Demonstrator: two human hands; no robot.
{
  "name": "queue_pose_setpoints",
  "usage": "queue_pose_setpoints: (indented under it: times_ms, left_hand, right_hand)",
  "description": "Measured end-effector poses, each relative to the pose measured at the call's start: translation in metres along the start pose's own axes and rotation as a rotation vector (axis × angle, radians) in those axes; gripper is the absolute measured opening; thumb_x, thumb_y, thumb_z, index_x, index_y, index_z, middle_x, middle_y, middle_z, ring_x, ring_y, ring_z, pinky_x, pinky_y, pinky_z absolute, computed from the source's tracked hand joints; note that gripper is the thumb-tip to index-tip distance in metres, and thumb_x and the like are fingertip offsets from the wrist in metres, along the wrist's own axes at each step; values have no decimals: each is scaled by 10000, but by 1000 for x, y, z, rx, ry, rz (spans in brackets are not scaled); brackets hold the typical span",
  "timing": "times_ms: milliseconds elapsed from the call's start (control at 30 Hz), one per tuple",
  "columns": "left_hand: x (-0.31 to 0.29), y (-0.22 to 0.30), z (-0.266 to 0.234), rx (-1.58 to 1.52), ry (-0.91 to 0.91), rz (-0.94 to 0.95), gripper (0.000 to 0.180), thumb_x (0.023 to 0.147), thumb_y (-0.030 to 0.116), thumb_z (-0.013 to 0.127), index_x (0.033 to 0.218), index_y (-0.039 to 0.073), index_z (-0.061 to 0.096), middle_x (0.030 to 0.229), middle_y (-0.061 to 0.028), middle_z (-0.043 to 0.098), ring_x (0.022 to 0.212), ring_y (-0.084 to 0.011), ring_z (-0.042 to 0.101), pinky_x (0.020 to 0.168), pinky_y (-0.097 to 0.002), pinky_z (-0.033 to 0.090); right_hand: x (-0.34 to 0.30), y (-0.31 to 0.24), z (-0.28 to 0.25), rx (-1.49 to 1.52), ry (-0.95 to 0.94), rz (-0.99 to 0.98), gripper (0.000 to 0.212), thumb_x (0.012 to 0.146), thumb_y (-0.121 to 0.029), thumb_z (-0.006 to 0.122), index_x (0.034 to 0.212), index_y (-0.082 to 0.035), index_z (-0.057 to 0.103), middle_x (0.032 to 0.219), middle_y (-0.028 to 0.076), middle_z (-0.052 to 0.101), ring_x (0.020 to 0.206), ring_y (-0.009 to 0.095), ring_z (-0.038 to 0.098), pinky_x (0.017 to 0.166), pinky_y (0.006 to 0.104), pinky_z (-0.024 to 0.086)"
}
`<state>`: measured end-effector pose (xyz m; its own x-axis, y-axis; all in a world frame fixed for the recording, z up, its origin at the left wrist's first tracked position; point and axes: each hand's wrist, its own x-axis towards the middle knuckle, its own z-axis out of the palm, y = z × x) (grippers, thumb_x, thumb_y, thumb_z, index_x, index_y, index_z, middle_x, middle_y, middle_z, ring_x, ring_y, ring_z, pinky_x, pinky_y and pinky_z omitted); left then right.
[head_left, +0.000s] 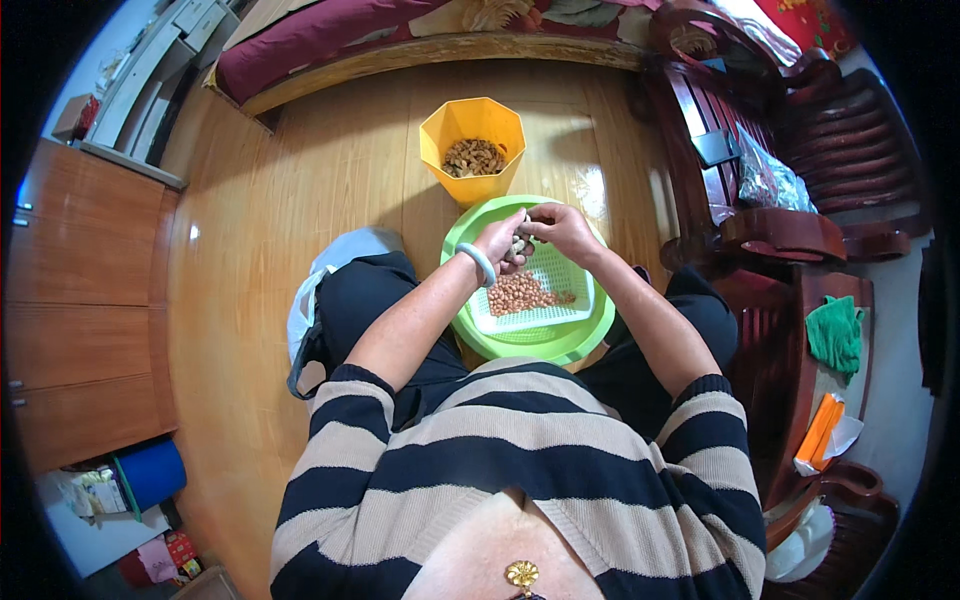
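We're looking straight down on busy hands here, and both are meeting above the white basket (562,268)! The left hand (494,240), wearing a pale bangle (478,263) at the wrist, is curling its fingers around a small cluster of pale pods (519,246). The right hand (566,232) is coming in from the other side, its fingers bending narrowly together against that cluster; the tips are small in our view, so we cannot quite tell whether they are gripping a pod.

Below them, we're seeing reddish-brown kernels (522,293) lying in a loose heap in the basket, gathering mostly toward its near left part. The basket itself is sitting inside a wide green basin (601,325), and that basin is standing between the person's legs. Just beyond it, a yellow bin (500,187) is standing on the wooden floor (235,330), and we're spotting brown shells (474,157) lying inside!

Over on the right, we're finding a dark wooden bench (785,235) carrying a clear plastic bag (772,183) and a dark flat device (716,148), while nearer the person a green cloth (836,335) is lying crumpled.
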<state>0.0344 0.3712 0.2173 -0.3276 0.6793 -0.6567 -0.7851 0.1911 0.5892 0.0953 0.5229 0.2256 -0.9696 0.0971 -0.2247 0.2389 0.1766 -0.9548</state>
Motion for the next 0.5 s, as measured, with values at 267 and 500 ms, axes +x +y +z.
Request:
queue_pose_setpoints:
  times_ms: [267, 500]
  left_hand:
    - [-6, 23, 2, -220, 185, 105, 348, 902, 388, 297, 735, 136, 469, 616, -95, 545, 419, -160, 434, 343, -241, 237]
    - [-5, 25, -10, -274, 84, 213, 425, 940, 448, 298, 740, 117, 473, 653, -87, 558, 433, -161, 442, 359, -235, 265]
  right_hand:
    - [89, -45, 1, -254, 167, -10, 321, 732, -238, 731, 926, 2, 642, 758, 69, 649, 662, 143, 609, 634, 284, 497]
    - [99, -80, 7, -336, 333, -208, 360, 754, -251, 709, 1031, -35, 631, 887, 112, 668, 754, 175, 637, 686, 307, 510]
